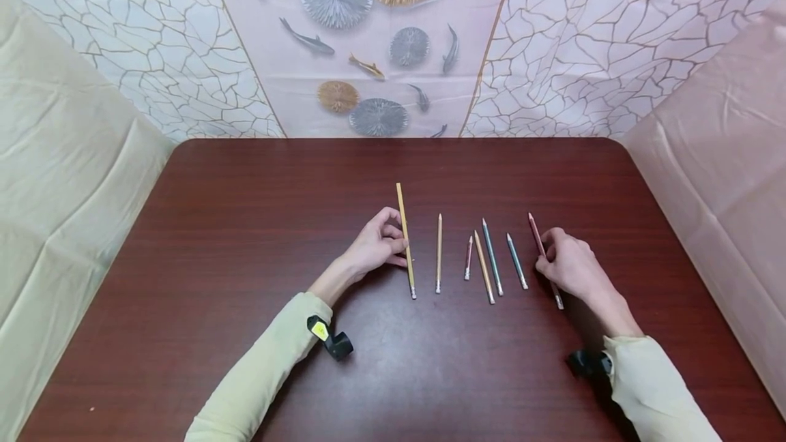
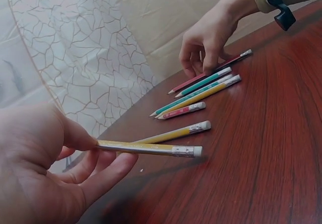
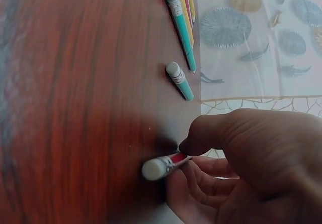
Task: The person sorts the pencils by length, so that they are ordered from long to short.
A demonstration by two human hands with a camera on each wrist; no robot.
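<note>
My left hand (image 1: 379, 241) pinches a long yellow pencil (image 1: 402, 217) between thumb and fingers. In the left wrist view that pencil's white eraser end (image 2: 187, 151) is raised off the table; its far end looks blunt in the head view. My right hand (image 1: 572, 263) pinches a red pencil (image 1: 535, 232) at the right end of a loose row. The right wrist view shows this pencil's eraser (image 3: 155, 169) close to the tabletop. Between my hands lie a yellow pencil (image 1: 439, 251), a short red one (image 1: 469, 258), another yellow one (image 1: 482, 264), a teal one (image 1: 491, 254) and a shorter teal one (image 1: 516, 261).
All of this is on a dark red-brown wooden table (image 1: 245, 183). A patterned cloth (image 1: 381, 39) hangs behind its far edge, and beige cloth (image 1: 67, 135) drapes both sides. Black wrist devices (image 1: 336, 343) sit at my sleeves.
</note>
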